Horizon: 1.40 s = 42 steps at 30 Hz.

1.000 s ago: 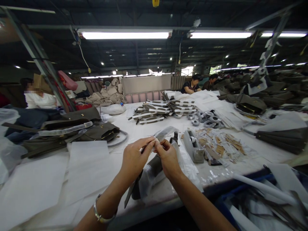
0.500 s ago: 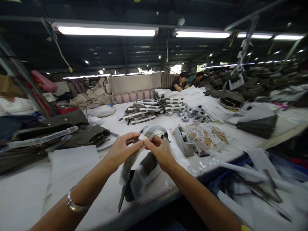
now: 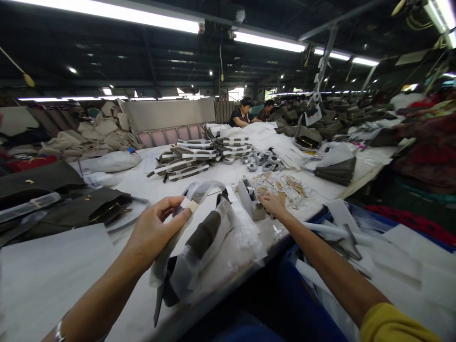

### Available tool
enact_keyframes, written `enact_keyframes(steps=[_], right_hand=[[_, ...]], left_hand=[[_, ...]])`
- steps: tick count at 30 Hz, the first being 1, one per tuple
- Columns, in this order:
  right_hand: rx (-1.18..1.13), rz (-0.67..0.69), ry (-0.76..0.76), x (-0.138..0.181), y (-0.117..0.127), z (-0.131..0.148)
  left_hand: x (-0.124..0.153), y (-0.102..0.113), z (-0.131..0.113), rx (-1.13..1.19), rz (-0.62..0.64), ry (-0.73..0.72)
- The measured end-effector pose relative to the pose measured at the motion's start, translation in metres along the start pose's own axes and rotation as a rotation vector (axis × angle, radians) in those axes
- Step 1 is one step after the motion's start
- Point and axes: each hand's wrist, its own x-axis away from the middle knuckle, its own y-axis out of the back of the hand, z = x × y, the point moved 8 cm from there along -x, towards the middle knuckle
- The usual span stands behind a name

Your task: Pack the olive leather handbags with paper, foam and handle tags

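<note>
My left hand (image 3: 155,228) pinches the upper end of a dark olive strap wrapped in clear plastic (image 3: 203,237), which lies across the white table (image 3: 64,266) towards its near edge. My right hand (image 3: 272,205) has reached out to the right and rests by a grey tape dispenser (image 3: 249,198). Its fingers touch the edge of a pile of small tan tags in clear bags (image 3: 281,186). Whether those fingers hold anything is hidden.
Olive bags (image 3: 71,209) lie at the left. Bundled straps (image 3: 199,154) and tape rolls (image 3: 263,161) sit further back. A folded olive piece (image 3: 337,168) lies at the right. A blue bin with white strips (image 3: 356,247) stands beside the table. Two people (image 3: 249,114) work at the far end.
My right hand let go of the wrapped strap and moved right to the tape dispenser and tags. My left hand stays pinched on the strap. The view swung right.
</note>
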Motion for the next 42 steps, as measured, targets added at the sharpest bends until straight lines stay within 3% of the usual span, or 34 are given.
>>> enact_keyframes(steps=[6,12,20,23,25,27,32,35,38,42], right_hand=[[-0.165,0.014,-0.121,0.000,-0.016,-0.019],[-0.385,-0.028,-0.095,0.023,-0.005,-0.017],[-0.504,-0.039,-0.309,0.066,-0.017,-0.075],[-0.523,-0.050,-0.313,0.075,-0.018,-0.078],[-0.547,-0.040,-0.276,0.081,-0.019,-0.063],[-0.574,0.007,-0.198,0.089,-0.022,-0.030],[-0.654,0.258,0.146,0.127,-0.042,0.099],[-0.710,0.385,0.239,0.151,-0.057,0.159],[-0.738,0.441,0.261,0.161,-0.073,0.189],[-0.639,0.380,0.282,0.157,-0.086,0.200]], left_hand=[[-0.002,0.001,0.006,0.033,-0.002,-0.007],[-0.001,0.005,0.010,0.011,-0.008,0.042],[-0.004,0.007,0.013,0.040,-0.043,0.056],[-0.005,0.006,0.013,0.046,-0.035,0.056],[-0.006,0.005,0.012,0.056,-0.026,0.051],[-0.006,0.001,0.010,0.055,-0.012,0.033],[-0.005,-0.005,-0.001,-0.006,-0.001,-0.074],[-0.002,-0.006,-0.006,-0.073,-0.016,-0.135],[0.001,-0.006,-0.010,-0.123,-0.044,-0.175],[0.006,-0.006,-0.017,-0.182,-0.109,-0.227]])
